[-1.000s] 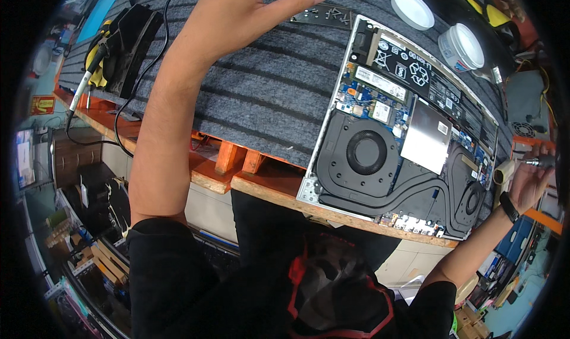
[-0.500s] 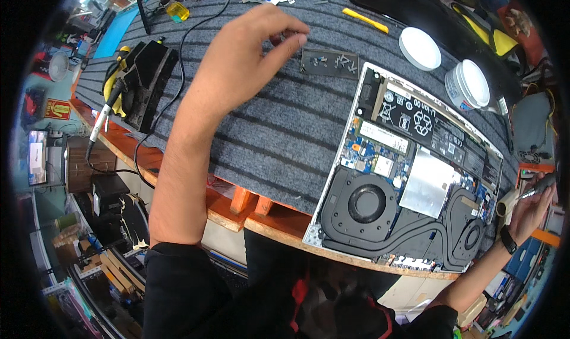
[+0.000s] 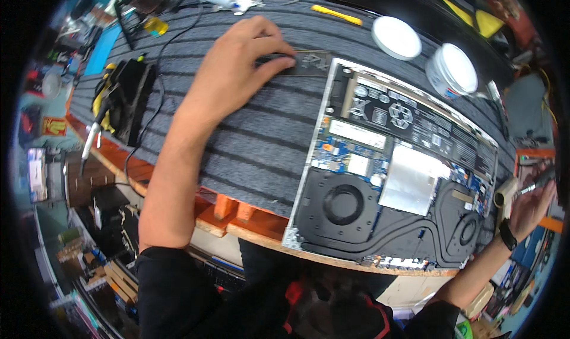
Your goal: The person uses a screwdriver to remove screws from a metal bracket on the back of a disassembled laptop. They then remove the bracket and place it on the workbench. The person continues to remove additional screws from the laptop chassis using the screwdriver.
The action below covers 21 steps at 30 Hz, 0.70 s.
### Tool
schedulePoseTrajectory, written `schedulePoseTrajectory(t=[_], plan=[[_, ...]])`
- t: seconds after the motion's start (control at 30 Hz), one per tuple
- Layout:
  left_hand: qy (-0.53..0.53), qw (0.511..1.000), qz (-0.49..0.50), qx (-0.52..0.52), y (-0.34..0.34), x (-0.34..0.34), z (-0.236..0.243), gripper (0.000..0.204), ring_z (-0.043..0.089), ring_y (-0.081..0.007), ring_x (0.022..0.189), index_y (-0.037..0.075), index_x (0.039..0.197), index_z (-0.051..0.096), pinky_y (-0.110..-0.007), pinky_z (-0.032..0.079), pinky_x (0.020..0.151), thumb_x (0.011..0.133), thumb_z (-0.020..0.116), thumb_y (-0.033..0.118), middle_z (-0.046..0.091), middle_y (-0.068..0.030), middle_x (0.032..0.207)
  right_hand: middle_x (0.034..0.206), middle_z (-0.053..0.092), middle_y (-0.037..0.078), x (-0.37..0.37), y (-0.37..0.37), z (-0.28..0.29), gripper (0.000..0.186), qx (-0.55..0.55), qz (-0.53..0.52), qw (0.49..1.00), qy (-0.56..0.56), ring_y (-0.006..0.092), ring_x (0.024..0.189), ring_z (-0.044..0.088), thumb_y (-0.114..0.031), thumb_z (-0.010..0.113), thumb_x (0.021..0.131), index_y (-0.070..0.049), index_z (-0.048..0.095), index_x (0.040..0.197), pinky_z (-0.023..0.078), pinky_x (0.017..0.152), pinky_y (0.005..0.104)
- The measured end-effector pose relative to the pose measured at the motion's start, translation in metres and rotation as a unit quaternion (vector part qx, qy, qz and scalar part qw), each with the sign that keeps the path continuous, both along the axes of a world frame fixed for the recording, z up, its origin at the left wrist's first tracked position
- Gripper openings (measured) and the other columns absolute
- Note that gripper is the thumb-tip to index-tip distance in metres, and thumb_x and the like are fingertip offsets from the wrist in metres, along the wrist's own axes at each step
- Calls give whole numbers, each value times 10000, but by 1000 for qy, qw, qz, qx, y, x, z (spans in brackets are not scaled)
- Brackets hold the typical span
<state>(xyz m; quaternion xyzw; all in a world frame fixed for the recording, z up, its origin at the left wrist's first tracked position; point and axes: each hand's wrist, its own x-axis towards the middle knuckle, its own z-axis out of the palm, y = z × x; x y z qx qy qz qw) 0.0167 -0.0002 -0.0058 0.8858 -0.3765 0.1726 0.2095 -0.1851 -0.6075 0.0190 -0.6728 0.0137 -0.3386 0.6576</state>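
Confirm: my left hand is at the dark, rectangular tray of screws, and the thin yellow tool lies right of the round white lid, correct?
No: the head view shows the thin yellow tool left of the round white lid. Your left hand is at the dark, rectangular tray of screws.

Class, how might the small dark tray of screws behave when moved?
The tray lies flat, so it would probably slide rather than roll. Being small and shallow, it is likely light. Its loose screws could shift or spill if tilted.
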Motion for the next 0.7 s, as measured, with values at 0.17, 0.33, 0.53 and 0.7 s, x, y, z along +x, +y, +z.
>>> schedulePoseTrajectory(t=[0.17,0.33,0.53,0.7], plan=[[32,999,14,-11,-4,-2,0,139,631,-261,973,30,974,739,-372,508,857,874,754,126,625,-65,989,1290,608,87,13,44,10,522,19,47,999,3,151,1173,555,-239,482,1113,-95,341,1595,414,1035,307],[80,997,5,-13,-10,-1,5,123,625,-246,935,19,963,717,-357,502,828,874,747,99,623,-73,974,1302,600,134,10,48,14,559,-1,70,998,6,193,1172,581,-263,482,1111,-113,299,1617,446,1053,339],[144,989,4,-17,-12,6,8,113,600,-203,889,5,925,686,-315,477,787,840,747,47,614,-62,947,1316,597,150,12,51,15,531,6,98,995,-14,198,1189,579,-251,462,1118,-98,315,1604,448,1069,347],[132,991,4,1,-11,7,8,113,596,-170,898,-1,937,684,-303,469,790,843,747,12,622,-47,975,1309,600,157,11,51,15,511,5,96,995,-18,198,1181,580,-241,447,1122,-89,327,1594,455,1066,343]])
